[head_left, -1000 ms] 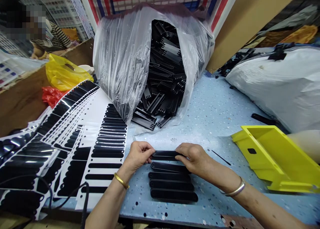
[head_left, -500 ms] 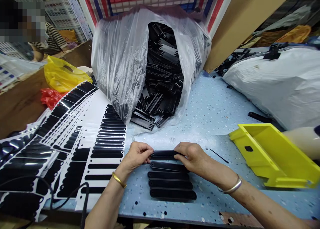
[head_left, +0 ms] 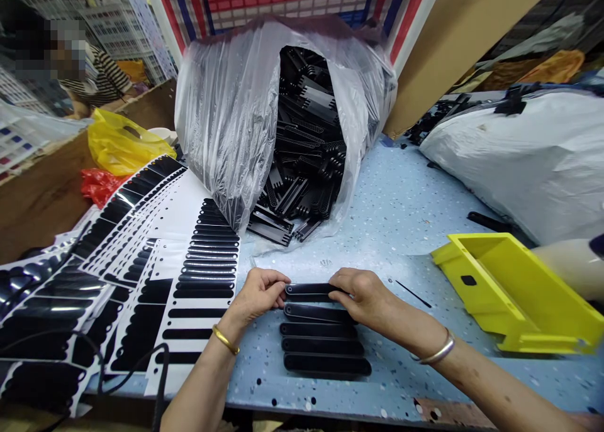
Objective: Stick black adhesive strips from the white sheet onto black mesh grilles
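Note:
Both my hands are at the ends of a black strip-shaped plastic piece [head_left: 309,292] at the top of a column. My left hand [head_left: 261,292] pinches its left end, by the small hole. Thumb and fingers of my right hand [head_left: 361,293] are closed on its right end, hiding that tip. Below it lie several similar black pieces [head_left: 325,365], long and rounded at the ends, roughly parallel. Left of my left hand is a white backing sheet [head_left: 189,314] with rows of black strip stickers [head_left: 206,263].
A clear plastic bag [head_left: 226,124] spills black plastic parts [head_left: 306,161] behind my hands. To the right stand a yellow bin [head_left: 514,293] and a white sack [head_left: 528,155]. A black cable [head_left: 163,382] crosses the lower left. A person [head_left: 101,73] sits at upper left.
Both hands keep their hold on the top strip, almost unmoved. The view shifts very slightly, and the person at upper left has moved a little to the right.

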Motion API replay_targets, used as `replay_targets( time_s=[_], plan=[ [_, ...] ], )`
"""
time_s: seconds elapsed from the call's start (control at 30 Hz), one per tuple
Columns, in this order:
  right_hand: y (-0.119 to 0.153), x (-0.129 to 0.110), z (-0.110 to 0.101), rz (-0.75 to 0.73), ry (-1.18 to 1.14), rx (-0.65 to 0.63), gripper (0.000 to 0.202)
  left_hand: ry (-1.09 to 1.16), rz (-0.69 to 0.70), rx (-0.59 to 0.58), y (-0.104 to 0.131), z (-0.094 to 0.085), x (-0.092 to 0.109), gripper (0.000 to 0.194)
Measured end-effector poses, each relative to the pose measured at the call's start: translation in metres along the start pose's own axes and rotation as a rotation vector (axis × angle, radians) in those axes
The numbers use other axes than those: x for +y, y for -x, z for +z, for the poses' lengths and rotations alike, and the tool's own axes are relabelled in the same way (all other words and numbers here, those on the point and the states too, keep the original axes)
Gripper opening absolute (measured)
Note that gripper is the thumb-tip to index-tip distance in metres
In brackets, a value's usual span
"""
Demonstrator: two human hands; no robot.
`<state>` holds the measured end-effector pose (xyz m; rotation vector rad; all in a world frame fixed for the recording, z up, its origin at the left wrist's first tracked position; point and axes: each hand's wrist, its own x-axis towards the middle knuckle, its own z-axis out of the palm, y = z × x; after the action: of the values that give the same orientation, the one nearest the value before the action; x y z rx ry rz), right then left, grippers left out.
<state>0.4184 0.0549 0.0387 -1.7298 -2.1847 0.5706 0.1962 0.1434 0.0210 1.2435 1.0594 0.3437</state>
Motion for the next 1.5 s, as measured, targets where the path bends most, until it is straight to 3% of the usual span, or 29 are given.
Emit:
replay_targets(
  time_s=[0.37, 0.63, 0.87, 1.2, 1.5],
  plan=[
    [0.000, 0.002, 0.004, 0.006, 0.009, 0.010, 0.012, -0.165, 0.092, 0.064, -0.001, 0.008, -0.003, 0.021],
    [0.000, 0.004, 0.002, -0.012, 0.009, -0.006, 0.012, -0.165, 0.156, 0.060, 0.001, 0.008, -0.007, 0.021],
    [0.009, 0.016, 0.008, -0.073, -0.114, 0.043, 0.014, -0.038, 0.014, 0.077, 0.000, 0.007, -0.002, 0.021],
    [0.021, 0.017, 0.022, -0.134, -0.137, 0.220, 0.024, -0.033, 0.024, 0.046, 0.000, 0.004, -0.002, 0.027],
    [0.021, 0.020, 0.015, -0.132, -0.194, 0.162, 0.020, -0.039, 0.005, 0.066, 0.000, 0.005, 0.001, 0.027]
  ],
)
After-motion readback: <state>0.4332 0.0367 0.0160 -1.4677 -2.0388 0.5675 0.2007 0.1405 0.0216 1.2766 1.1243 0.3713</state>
